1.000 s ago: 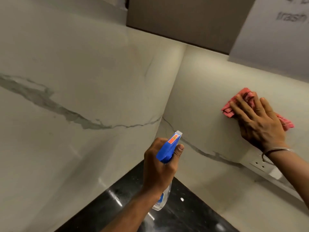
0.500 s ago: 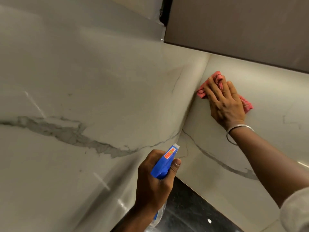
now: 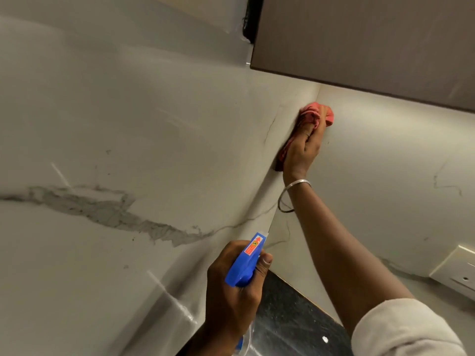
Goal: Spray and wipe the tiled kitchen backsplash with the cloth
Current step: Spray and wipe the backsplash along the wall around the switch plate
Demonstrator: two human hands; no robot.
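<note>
Slid leftward since half a second ago: cloth [image 3: 317,115], off the open right-hand panel and into the inner corner of the backsplash [image 3: 385,163]. Now sits bunched against the vertical seam, high up, just under the cabinet [image 3: 359,42]. Pink wad at the top, thinner tail trailing down the seam beside the wrist, so long axis roughly along the corner line. Gripped by the right hand [image 3: 302,150], fingers curled round the wad, no longer flat, pressing it into the angle. Bangle [image 3: 290,196] loose on the forearm below, pale sleeve [image 3: 403,330] at the lower right edge.

Left hand [image 3: 231,286] lower and nearer the camera, well apart from the cloth, wrapped round the neck of the spray bottle [image 3: 246,260]. Thumb alongside the blue head, trigger finger hidden, nozzle aimed up toward the corner. Spray in the air: cannot tell.

Probably mid-wipe, at the turn of a stroke. Lies above and ahead of the right palm, with the seam running down toward the dark desk [image 3: 288,325]. Likeliest path either down that line or across onto the veined left panel. Right hand plainly the one to carry it, left good only for spraying. Wall socket [image 3: 457,273] far right and low, well apart from the cloth.
</note>
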